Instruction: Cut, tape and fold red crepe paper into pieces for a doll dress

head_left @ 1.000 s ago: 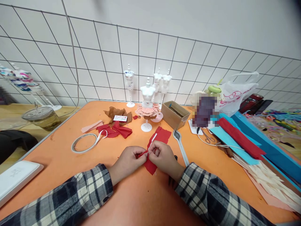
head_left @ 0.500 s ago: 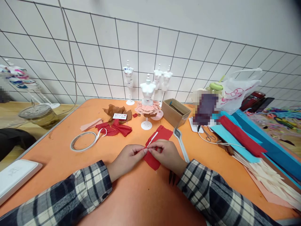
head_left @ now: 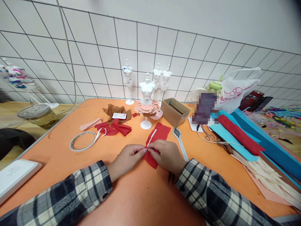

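Observation:
A red piece of crepe paper [head_left: 160, 133] lies on the orange table [head_left: 58, 160], with a white strip of tape [head_left: 151, 138] running along its left edge. My left hand [head_left: 128, 157] and my right hand [head_left: 166, 153] meet at the near end of that edge. Both pinch the paper there with thumb and forefinger, fingertips almost touching. Plaid sleeves cover both forearms.
A roll of white tape [head_left: 82, 142] and red paper scraps [head_left: 115, 128] lie to the left. Behind are white mini mannequins [head_left: 147, 94], one in a pink skirt, a cardboard box [head_left: 175, 112], a grey tool [head_left: 180, 142], scissors [head_left: 207, 133], stacked coloured paper [head_left: 244, 138] and a glass jar [head_left: 39, 115].
Both hands have shifted slightly up the red paper's edge, and the folded red bit seen between the fingers a second ago is now pressed flat. The view has tilted a little.

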Tool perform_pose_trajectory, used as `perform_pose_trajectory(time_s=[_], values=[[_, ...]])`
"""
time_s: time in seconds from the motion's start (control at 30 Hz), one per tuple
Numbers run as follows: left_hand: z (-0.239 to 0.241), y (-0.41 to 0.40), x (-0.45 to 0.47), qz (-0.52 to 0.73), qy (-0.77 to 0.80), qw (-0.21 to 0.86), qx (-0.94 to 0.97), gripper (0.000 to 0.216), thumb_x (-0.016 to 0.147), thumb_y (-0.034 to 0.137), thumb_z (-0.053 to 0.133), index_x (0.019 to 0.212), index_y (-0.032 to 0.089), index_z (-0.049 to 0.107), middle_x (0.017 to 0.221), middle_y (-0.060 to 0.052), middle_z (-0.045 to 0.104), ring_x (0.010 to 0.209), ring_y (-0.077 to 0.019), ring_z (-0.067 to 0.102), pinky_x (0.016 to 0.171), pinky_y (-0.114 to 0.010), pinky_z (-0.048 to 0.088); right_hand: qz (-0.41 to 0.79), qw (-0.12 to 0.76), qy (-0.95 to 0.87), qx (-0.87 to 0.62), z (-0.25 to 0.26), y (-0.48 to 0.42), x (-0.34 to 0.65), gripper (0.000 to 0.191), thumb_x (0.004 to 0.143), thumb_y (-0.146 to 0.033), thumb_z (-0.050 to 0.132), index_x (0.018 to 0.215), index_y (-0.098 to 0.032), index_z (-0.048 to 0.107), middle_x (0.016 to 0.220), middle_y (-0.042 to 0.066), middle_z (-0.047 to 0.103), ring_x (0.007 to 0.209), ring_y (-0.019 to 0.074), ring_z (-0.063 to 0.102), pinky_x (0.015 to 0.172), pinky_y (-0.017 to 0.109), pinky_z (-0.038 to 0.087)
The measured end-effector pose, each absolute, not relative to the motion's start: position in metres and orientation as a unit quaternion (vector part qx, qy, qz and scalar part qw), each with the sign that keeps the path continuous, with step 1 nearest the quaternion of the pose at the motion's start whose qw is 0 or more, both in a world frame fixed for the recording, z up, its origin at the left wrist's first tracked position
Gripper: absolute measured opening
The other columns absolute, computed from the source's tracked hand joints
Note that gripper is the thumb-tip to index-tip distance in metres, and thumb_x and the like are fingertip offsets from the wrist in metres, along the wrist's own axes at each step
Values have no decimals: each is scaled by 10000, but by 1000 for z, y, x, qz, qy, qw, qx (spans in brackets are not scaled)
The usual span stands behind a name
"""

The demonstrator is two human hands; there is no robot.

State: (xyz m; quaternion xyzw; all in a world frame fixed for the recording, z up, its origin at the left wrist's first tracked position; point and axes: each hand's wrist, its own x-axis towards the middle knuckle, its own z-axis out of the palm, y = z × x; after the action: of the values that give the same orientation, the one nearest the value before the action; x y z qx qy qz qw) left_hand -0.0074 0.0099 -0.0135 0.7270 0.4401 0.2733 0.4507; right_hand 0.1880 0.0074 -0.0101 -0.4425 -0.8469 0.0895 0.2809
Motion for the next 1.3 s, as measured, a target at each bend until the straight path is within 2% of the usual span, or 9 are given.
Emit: perform_pose_trajectory(time_s=[0.2,0.33,0.53,0.67,0.83,0.93,1.13,1.3], values=[[-12,10,-6,266,446,427,741,372,897,384,448,737,141,680,612,14,574,611,-133,472,598,-209,415,63,233,-869,-432,-7,7,190,213,946,-293,509,974,-227,709,908,34,728,778,143,635,644,254,372],[-13,9,-5,262,448,411,749,373,903,370,438,699,146,656,602,23,551,588,-123,446,579,-204,387,43,224,-869,-439,-8,6,188,194,920,-280,520,894,-217,701,821,28,712,709,139,609,599,259,330],[-18,8,-6,242,451,408,756,371,913,371,414,656,149,565,595,40,427,580,-106,386,560,-197,327,145,274,-819,-483,-8,7,182,85,811,-197,592,801,-218,674,711,-23,666,624,107,562,568,222,325],[-17,10,-6,245,459,410,749,369,905,382,418,658,148,559,594,42,395,582,-106,367,552,-199,311,189,288,-806,-482,-7,10,184,96,819,-189,597,828,-222,687,745,-24,685,599,103,550,577,218,360],[-14,11,-5,260,463,419,736,375,901,393,414,710,140,614,611,33,472,603,-118,412,576,-202,348,154,328,-810,-460,-8,9,187,164,877,-260,595,992,-225,707,891,18,716,732,130,618,672,235,421],[-13,10,-5,254,461,418,740,378,906,396,420,710,141,619,618,30,515,613,-122,444,589,-202,364,136,306,-828,-451,-10,7,186,148,889,-262,584,932,-232,722,883,20,719,779,144,639,680,243,421],[-10,7,-4,236,451,392,766,385,924,369,402,739,143,654,652,14,584,620,-128,478,602,-209,376,94,292,-836,-454,-10,5,186,163,896,-262,559,891,-225,718,836,18,718,726,133,626,630,244,382],[-9,5,-3,222,456,335,794,359,925,327,398,680,158,599,630,8,581,614,-130,495,602,-213,370,61,262,-842,-468,-7,1,183,143,857,-257,558,815,-218,689,772,21,689,691,139,596,582,256,323]])
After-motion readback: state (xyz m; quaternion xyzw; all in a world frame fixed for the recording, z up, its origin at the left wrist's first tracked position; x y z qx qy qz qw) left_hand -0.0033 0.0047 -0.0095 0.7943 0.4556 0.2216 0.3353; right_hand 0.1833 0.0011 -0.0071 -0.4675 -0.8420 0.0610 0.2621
